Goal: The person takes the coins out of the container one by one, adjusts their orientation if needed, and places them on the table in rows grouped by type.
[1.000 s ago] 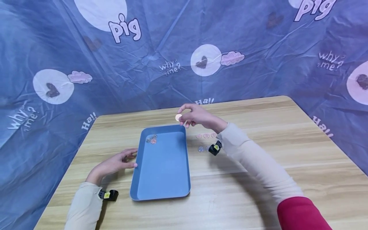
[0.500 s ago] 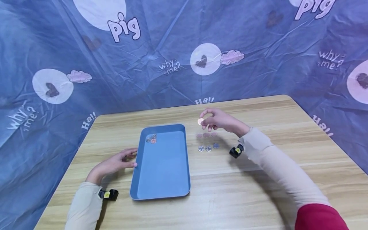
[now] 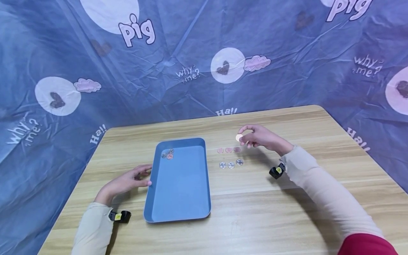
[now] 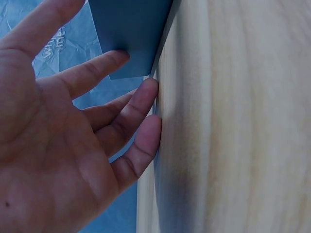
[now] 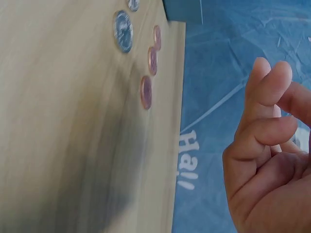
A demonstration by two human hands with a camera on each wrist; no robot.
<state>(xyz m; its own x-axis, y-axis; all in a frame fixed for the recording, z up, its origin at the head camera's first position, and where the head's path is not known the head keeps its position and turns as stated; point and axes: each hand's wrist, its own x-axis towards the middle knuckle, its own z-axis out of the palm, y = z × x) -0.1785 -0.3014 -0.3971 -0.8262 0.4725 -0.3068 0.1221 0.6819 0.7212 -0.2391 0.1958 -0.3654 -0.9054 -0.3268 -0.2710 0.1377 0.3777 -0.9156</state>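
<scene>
My right hand [image 3: 262, 137] pinches a pale, shiny round coin [image 3: 239, 137] above the table; in the right wrist view the fingers largely hide it. Just below lies a row of three copper-coloured coins [image 3: 228, 150], with three silver coins [image 3: 231, 165] in a row nearer me. A blue rectangular tray [image 3: 178, 219] stands left of these rows. Two silver coins and one copper coin [image 3: 170, 156] sit close together near its far left corner. At the tray's left side, my left hand [image 3: 127, 181] touches the outer wall with spread, relaxed fingers.
The wood-grain table [image 3: 255, 219] reaches back to a blue printed cloth [image 3: 178, 95] hanging behind it. A black wrist camera [image 3: 277, 171] is strapped on the right arm and another wrist camera [image 3: 122, 216] on the left.
My right hand has moved right with the coin, from the tray's far right corner to beyond the right end of the coin rows. The silver row is uncovered. The left hand stays put.
</scene>
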